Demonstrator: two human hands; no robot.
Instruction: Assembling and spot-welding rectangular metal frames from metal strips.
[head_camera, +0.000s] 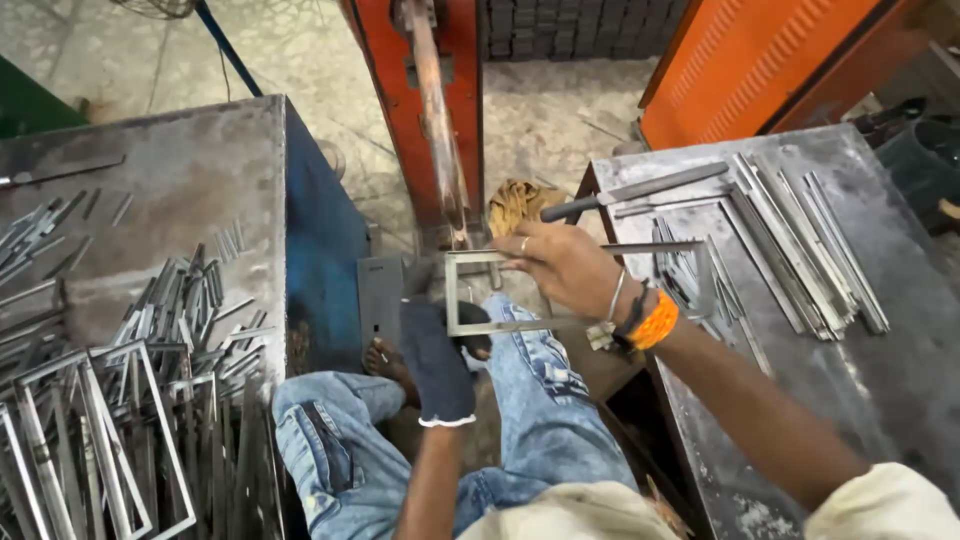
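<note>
The person sits between two steel tables and holds a thin rectangular frame of grey metal strip (500, 290) just under the orange spot-welding machine with its copper-coloured upper arm (440, 130). The left hand (437, 362), in a dark blue knitted glove, is closed around the frame's near left corner; the bare right hand (563, 268), with a ring and an orange wristband, pinches the top rail between thumb and fingers at its right end. The frame hangs in the air over the knees in blue jeans (330, 430), its top left corner close to the machine's tip. The likeliest trouble, I judge, is the bare right hand sitting close to the weld point: heat or sparks could reach it. The light frame could also twist in the two-point grip, so a joint sets out of square. A sharp strip end could nick the ungloved fingers, and a dropped frame would land on the bare foot (385, 362) below.
</note>
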